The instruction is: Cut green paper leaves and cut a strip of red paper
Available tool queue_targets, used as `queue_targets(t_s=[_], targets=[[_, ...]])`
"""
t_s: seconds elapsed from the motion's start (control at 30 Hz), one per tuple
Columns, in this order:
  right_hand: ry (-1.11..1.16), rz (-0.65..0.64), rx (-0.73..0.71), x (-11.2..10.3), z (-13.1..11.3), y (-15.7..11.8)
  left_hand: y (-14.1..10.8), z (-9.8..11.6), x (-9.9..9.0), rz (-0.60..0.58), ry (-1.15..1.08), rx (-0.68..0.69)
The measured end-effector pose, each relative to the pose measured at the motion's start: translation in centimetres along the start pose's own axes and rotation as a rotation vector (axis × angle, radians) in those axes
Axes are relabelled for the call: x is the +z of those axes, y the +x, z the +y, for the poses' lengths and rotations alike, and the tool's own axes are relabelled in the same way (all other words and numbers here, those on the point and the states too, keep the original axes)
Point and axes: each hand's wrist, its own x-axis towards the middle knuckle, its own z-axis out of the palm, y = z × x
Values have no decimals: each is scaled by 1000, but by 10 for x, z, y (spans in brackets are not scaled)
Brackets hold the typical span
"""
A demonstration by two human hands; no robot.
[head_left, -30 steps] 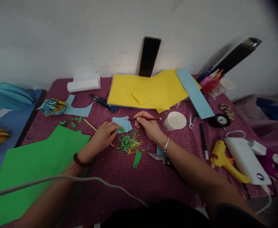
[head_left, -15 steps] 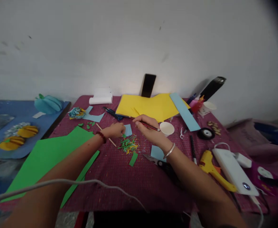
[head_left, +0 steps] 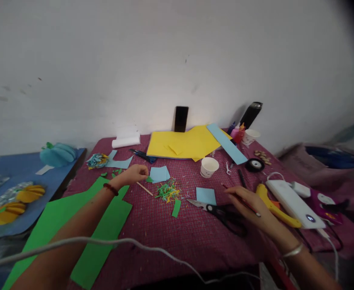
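Observation:
My left hand (head_left: 137, 174) is closed on a small green paper piece (head_left: 149, 179), beside a light blue paper square (head_left: 159, 174). A red pencil (head_left: 246, 204) is held in my right hand (head_left: 249, 203), to the right of the black scissors (head_left: 225, 215). The scissors lie with their blades by a second blue square (head_left: 205, 195). Between the hands is a heap of green, yellow and blue paper shreds (head_left: 167, 191), with a green strip (head_left: 176, 208) below it. A thin wooden stick (head_left: 144, 189) lies left of the heap.
Green sheets (head_left: 104, 237) lie under my left arm. Yellow paper (head_left: 192, 141) and a phone (head_left: 181, 119) are at the back. A paper cup (head_left: 209, 167) stands mid-table. At right are a yellow glue gun (head_left: 276, 209) and white power bank (head_left: 298, 203). A white cable (head_left: 128, 241) crosses in front.
My right hand has moved right and down with the pencil, away from my left hand. The small green piece now shows at my left fingertips. The camera view has shifted.

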Motion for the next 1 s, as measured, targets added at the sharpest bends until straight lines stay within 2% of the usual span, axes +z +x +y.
queue_targets(t_s=[0.1,0.2,0.33,0.5,0.7,0.8,0.87,0.93,1.0], targets=[[-34,57,66,3,-2,-17,5,-4,9,-6,42,41],[-83,70,74,4,-8,-17,5,-10,11,-6,114,57],[-183,35,16,5,-10,2,8,-13,12,-7,183,30],[-479,-57,-63,-2,-10,23,18,-4,11,-64,187,34],[-594,-132,-144,-14,17,44,30,9,14,-89,116,14],[-576,-115,-203,-13,24,46,20,16,14,-39,33,-43],[-532,-52,-192,-11,22,46,8,21,10,24,-38,-74],[-397,-14,-168,-6,9,43,-6,33,7,89,-115,-88],[-158,-13,-154,5,-13,40,-22,50,8,136,-192,-77]])
